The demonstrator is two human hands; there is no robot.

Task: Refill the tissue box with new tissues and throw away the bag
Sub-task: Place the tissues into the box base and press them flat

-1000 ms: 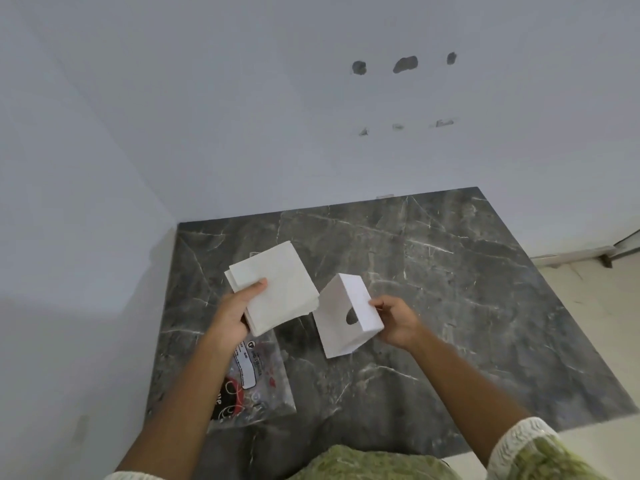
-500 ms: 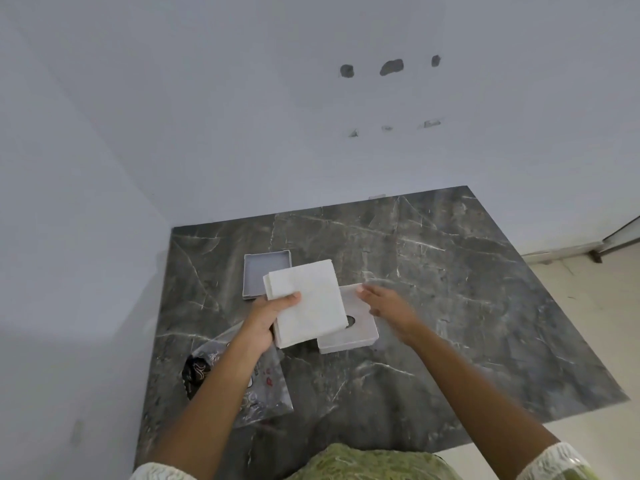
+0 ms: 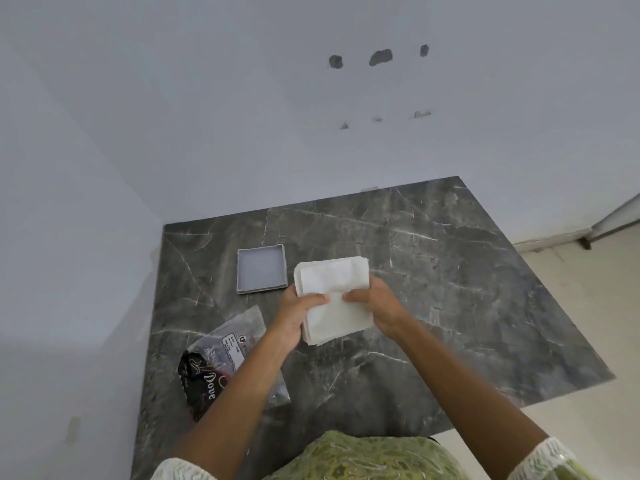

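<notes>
Nearest, green patterned clothing (image 3: 363, 459) and lace-edged sleeves at the bottom edge. On the dark marble table (image 3: 450, 289), left of the forearms, a clear bag (image 3: 239, 341) lying flat with a black printed wrapper (image 3: 199, 379) at its near end. Above the table's middle, a white stack of tissues (image 3: 332, 299), gripped from both sides: left hand (image 3: 298, 317) with thumb over the top face, right hand (image 3: 377, 306) likewise, thumbs almost meeting. Beyond and left, apart from the stack, a shallow grey tray (image 3: 261, 268) flat on the table, open side up. Farthest, a pale wall (image 3: 242, 116) with dark chipped spots.
</notes>
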